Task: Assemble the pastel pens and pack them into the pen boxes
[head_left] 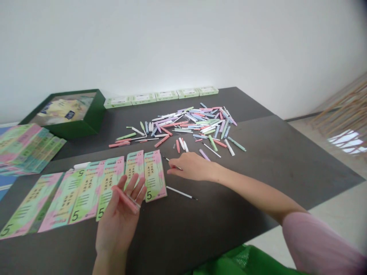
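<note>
Left hand (117, 221), palm up near the near edge of the table, fingers spread apart, cradling a glossy pink plastic pen barrel (126, 199) slantwise across the palm, lying loose, with no pinch. Right hand (192, 167) farther right, fingers pressed together, fingertips down on a slim black-tipped white refill (166, 159); pinch or mere touch impossible to tell. A second slim black-tipped white refill (181, 193) just beside, flat on the dark grey tabletop (258, 160). To the left, six pastel paper packets printed with a 5 (87, 191), overlapped in a near row, each 5 left showing. Far centre, a loose heap of pastel plastic pen parts (186, 126), too many to count. Along the far edge, five small white-and-green cartons (166, 95), lined end to end. Far left, one open dark green box (94, 114).
</note>
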The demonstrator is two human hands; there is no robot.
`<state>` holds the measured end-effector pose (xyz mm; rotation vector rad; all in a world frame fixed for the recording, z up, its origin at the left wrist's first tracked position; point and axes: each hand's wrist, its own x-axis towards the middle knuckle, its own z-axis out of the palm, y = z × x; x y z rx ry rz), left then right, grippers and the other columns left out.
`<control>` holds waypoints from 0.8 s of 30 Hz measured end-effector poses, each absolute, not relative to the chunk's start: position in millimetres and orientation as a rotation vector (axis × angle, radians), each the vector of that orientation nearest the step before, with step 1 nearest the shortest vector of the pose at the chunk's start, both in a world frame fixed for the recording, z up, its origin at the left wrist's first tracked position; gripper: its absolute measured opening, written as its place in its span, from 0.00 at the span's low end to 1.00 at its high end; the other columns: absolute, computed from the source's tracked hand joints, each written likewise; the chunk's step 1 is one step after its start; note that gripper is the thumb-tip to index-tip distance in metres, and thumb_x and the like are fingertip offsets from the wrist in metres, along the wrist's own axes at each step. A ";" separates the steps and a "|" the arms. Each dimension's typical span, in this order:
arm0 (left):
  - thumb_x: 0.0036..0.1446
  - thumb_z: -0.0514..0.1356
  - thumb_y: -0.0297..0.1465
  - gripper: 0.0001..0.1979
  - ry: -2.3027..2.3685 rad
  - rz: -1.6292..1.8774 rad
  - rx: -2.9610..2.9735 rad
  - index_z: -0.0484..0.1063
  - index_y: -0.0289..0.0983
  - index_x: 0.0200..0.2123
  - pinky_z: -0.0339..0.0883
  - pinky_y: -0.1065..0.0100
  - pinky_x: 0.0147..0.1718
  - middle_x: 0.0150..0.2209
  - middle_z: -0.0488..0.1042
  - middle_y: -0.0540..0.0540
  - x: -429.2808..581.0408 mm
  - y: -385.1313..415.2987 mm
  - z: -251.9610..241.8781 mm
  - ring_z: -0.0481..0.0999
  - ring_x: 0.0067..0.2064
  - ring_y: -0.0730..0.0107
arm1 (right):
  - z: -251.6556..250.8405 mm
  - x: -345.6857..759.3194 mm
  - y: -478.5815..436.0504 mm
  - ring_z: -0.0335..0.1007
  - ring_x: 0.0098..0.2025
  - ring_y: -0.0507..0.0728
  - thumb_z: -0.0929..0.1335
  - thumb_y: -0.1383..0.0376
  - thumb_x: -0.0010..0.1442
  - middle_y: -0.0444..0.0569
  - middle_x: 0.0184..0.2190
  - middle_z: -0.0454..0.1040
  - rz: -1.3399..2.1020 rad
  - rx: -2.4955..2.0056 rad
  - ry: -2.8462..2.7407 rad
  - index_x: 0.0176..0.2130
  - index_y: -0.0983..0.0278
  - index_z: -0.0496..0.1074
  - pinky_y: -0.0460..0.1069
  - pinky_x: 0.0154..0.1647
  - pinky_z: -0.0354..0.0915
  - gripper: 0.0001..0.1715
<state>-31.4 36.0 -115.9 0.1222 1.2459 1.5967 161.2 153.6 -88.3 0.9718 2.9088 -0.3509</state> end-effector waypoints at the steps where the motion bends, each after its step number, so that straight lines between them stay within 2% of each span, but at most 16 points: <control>1: 0.63 0.52 0.37 0.13 1.230 1.600 0.159 0.76 0.45 0.43 0.76 0.66 0.43 0.52 0.77 0.46 -31.4 35.8 -117.5 0.77 0.50 0.64 | -85.0 164.3 146.8 0.76 0.35 0.58 0.57 0.53 0.70 0.52 0.31 0.78 -0.421 0.967 2.930 0.41 0.63 0.73 0.47 0.28 0.52 0.22; 4: 0.58 0.60 0.41 0.10 1.192 1.615 0.336 0.75 0.46 0.41 0.77 0.64 0.41 0.50 0.78 0.47 -31.3 33.8 -121.1 0.79 0.48 0.62 | -82.5 172.8 127.2 0.75 0.32 0.57 0.58 0.52 0.69 0.50 0.28 0.78 -0.554 0.946 2.932 0.40 0.62 0.73 0.48 0.26 0.47 0.22; 7: 0.49 0.67 0.44 0.17 1.259 1.672 0.584 0.73 0.45 0.41 0.77 0.63 0.35 0.41 0.81 0.47 -30.5 28.9 -121.0 0.82 0.36 0.62 | -92.0 182.9 113.7 0.75 0.32 0.57 0.59 0.52 0.68 0.49 0.29 0.78 -0.537 0.969 2.874 0.40 0.62 0.73 0.48 0.27 0.47 0.21; 9: 0.49 0.68 0.46 0.19 1.302 1.715 0.741 0.72 0.43 0.41 0.72 0.68 0.25 0.32 0.80 0.49 -29.6 24.7 -121.3 0.77 0.25 0.68 | -101.7 191.7 108.9 0.75 0.33 0.58 0.60 0.53 0.68 0.50 0.29 0.78 -0.501 1.025 2.839 0.40 0.62 0.73 0.48 0.27 0.48 0.19; 12: 0.53 0.65 0.45 0.17 1.333 1.731 0.869 0.72 0.41 0.40 0.57 0.75 0.15 0.21 0.71 0.54 -28.1 18.4 -125.6 0.64 0.17 0.77 | -113.7 204.2 105.2 0.76 0.32 0.58 0.61 0.54 0.68 0.50 0.28 0.78 -0.445 1.100 2.786 0.39 0.63 0.73 0.48 0.26 0.47 0.18; 14: 0.56 0.63 0.44 0.15 1.355 1.717 0.903 0.71 0.40 0.41 0.53 0.75 0.15 0.19 0.65 0.56 -27.2 14.8 -130.2 0.57 0.16 0.80 | -117.6 209.0 103.2 0.76 0.32 0.58 0.60 0.55 0.68 0.50 0.28 0.78 -0.415 1.132 2.770 0.39 0.63 0.73 0.49 0.26 0.47 0.19; 18: 0.55 0.64 0.43 0.15 1.339 1.696 0.897 0.72 0.39 0.40 0.50 0.75 0.15 0.17 0.57 0.58 -26.5 10.9 -136.3 0.54 0.17 0.80 | -118.5 207.0 99.6 0.76 0.33 0.59 0.60 0.55 0.69 0.52 0.29 0.79 -0.394 1.138 2.767 0.41 0.64 0.73 0.48 0.27 0.52 0.19; 24: 0.54 0.65 0.40 0.13 1.307 1.716 0.859 0.73 0.36 0.36 0.46 0.76 0.14 0.16 0.54 0.58 -27.0 10.1 -139.5 0.51 0.17 0.82 | -107.5 205.0 139.6 0.76 0.37 0.59 0.57 0.55 0.70 0.54 0.32 0.79 -0.301 1.290 2.771 0.43 0.65 0.74 0.49 0.33 0.57 0.23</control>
